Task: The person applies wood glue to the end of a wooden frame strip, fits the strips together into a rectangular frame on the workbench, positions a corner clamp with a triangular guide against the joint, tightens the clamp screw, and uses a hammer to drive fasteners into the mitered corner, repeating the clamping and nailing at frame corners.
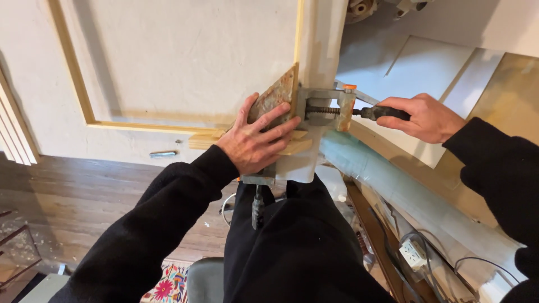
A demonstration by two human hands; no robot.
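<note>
Nearest, I see my dark-trousered legs and a patterned rug [168,287] on the wooden floor [67,202], with a second clamp [257,196] hanging just below my left hand. Further out, my left hand [255,140] lies flat, fingers spread, pressing a worn wooden block [274,96] against the left face of a pale upright post [320,62]. To the right, my right hand [424,116] is wrapped tightly around the dark handle of a grey screw clamp [325,109], whose frame straddles the post and block. Right of that lie pale rolled sheets [404,196] and a white power socket [414,253]. Beyond stands a white panelled door [179,62] with yellow wood trim.
</note>
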